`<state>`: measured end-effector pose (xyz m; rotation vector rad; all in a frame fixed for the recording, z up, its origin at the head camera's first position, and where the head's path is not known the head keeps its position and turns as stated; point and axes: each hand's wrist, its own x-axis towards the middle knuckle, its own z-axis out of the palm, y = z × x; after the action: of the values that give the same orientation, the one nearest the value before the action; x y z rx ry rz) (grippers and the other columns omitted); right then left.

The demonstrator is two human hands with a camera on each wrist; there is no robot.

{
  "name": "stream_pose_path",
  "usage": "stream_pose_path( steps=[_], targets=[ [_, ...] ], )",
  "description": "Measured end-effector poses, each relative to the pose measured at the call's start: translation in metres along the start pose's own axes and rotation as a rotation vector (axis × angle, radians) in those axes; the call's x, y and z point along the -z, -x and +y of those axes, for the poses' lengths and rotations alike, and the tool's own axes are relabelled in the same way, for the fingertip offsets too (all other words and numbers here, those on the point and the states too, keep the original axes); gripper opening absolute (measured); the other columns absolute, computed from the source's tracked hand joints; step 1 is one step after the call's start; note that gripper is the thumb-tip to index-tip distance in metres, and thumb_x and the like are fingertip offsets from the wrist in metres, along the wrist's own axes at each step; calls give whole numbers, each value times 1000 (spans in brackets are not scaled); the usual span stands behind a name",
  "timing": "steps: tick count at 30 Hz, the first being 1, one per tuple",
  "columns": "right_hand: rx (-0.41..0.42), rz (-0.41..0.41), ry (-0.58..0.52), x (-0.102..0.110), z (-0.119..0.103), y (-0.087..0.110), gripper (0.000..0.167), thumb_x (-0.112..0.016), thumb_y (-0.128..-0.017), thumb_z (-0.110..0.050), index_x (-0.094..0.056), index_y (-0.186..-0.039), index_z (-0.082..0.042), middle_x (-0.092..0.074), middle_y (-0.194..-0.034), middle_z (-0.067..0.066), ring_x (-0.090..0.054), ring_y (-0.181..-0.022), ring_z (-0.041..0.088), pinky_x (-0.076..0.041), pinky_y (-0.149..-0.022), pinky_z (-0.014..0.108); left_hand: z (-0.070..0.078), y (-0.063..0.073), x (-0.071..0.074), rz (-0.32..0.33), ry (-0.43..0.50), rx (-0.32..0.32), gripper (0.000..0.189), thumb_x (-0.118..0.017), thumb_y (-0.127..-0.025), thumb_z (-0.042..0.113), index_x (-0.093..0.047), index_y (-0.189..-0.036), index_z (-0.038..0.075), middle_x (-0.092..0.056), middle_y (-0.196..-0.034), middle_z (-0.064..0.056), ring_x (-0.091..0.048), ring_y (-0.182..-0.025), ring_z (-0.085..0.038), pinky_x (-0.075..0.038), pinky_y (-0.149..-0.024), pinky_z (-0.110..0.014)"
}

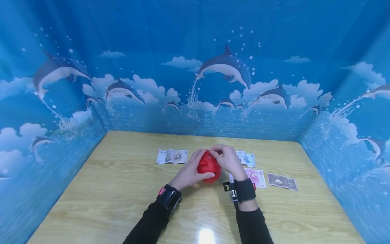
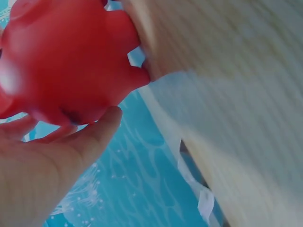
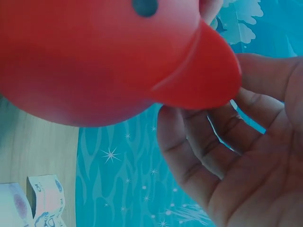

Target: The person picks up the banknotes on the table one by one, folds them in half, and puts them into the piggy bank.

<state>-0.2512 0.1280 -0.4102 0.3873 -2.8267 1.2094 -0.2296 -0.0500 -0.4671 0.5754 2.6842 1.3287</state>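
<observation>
A glossy red piggy bank is between my two hands near the middle of the wooden table. In the left wrist view its rounded red body and stubby feet show, the feet close to the tabletop. My left hand grips it from the left, thumb along the near side. On the other side, my right hand pinches a pointed red ear between thumb and fingers. A dark round eye shows beside that ear. Part of the body is hidden by both hands.
One banknote lies left of the piggy bank. To the right are a bluish banknote, a pink banknote partly behind my right wrist, and a grey-brown banknote. A blue dolphin curtain walls the table's back and sides.
</observation>
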Motion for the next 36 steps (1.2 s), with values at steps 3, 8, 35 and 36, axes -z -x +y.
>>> stream_pose_path(
  steps=[3,8,35,36],
  targets=[
    [4,4,-4,0,-2,1,16,-64,-95,-18,-74,-107,-13,-73,-98,2,-63,-91,19,-57,-73,31,1,3,4,-9,12,-8,92,-74,-80,55,-23,-154,34,-31,-155,3,-47,-127,-21,-56,-91,-38],
    [35,10,-23,-2,-7,1,16,-65,-94,-17,-74,-107,-12,-73,-96,2,-63,-87,18,-57,-72,31,-1,11,13,-4,40,0,90,-76,-79,54,-25,-152,39,-35,-153,8,-45,-132,-19,-53,-97,-42],
    [416,-102,105,-72,-52,16,14,-68,-92,-15,-76,-103,-9,-71,-94,0,-63,-86,9,-55,-77,23,-63,31,64,100,-391,72,61,-69,-91,33,-51,-140,0,-48,-143,-27,-43,-135,-40,-35,-113,-53],
    [423,-114,108,-74,-52,17,14,-67,-93,-15,-76,-103,-8,-71,-94,1,-63,-85,9,-55,-76,23,-65,32,64,101,-410,66,61,-70,-90,32,-52,-139,0,-48,-143,-28,-44,-135,-41,-36,-112,-53]
  ],
)
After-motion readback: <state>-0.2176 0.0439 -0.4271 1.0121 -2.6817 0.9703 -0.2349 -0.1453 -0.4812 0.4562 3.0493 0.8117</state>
